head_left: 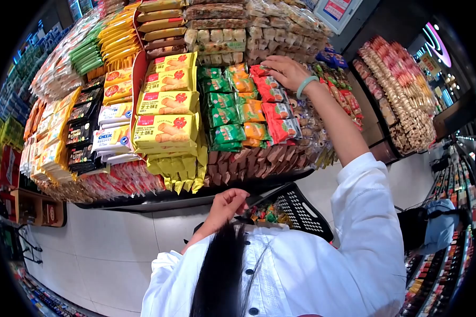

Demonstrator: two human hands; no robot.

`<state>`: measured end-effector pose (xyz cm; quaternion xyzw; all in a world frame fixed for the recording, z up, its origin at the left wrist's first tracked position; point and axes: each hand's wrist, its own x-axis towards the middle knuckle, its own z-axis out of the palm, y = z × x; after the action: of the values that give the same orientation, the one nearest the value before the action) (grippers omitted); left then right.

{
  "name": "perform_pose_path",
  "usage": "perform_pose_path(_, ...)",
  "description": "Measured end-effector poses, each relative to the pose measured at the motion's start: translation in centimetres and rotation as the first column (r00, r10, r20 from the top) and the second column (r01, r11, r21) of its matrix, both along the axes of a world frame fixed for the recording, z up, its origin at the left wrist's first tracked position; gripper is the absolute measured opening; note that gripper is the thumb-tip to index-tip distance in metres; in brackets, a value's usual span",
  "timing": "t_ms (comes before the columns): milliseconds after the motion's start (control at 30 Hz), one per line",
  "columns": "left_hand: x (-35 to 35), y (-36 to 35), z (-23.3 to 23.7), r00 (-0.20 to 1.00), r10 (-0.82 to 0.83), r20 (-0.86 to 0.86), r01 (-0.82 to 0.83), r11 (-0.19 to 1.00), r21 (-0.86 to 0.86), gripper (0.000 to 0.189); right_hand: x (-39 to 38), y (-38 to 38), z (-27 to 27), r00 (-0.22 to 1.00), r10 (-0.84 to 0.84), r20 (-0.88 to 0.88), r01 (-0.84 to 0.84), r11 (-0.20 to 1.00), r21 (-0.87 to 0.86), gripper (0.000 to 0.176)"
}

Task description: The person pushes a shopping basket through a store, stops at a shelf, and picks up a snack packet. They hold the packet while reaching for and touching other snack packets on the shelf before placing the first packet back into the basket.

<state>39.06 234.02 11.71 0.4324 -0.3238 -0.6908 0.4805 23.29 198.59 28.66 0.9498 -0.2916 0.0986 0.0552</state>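
My right hand [284, 71], a pale green bangle on its wrist, reaches up to the snack display, and its fingers curl over the topmost red snack packet [260, 69]. More red packets [276, 112] run in a column below it, beside orange packets [250, 111] and green packets [222, 113]. My left hand [226, 205] is low in front of my chest, closed on the handle of a black plastic shopping basket [300, 208]. Colourful wrapped sweets [265, 214] lie in the basket.
Yellow biscuit boxes [166, 103] and cheese biscuit packs [111, 138] fill the display to the left. A round rack of stacked snacks [399, 90] stands at the right. White tiled floor [111, 243] lies below. Another person's bag and blue sleeve [431, 224] show at the right edge.
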Motion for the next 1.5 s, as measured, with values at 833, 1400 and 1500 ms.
perform_pose_path(833, -1.2, 1.9, -0.5, 0.976, -0.117, 0.182, 0.107, 0.992, 0.062, 0.025, -3.7, 3.4, 1.5, 0.975, 0.196, 0.103, -0.146, 0.920, -0.363, 0.044)
perform_pose_path(1400, -8.0, 2.2, -5.6, 0.768, -0.540, 0.346, 0.452, 0.838, 0.304, 0.024, -31.2, 37.7, -33.4, -0.619, -0.762, 0.189, -0.029, 0.262, 0.965, 0.019)
perform_pose_path(1500, -10.3, 2.3, -6.9, 0.707, -0.607, 0.362, 0.525, 0.794, 0.307, 0.024, -30.5, 41.2, -40.1, -0.629, -0.772, 0.090, -0.080, 0.179, 0.981, 0.018)
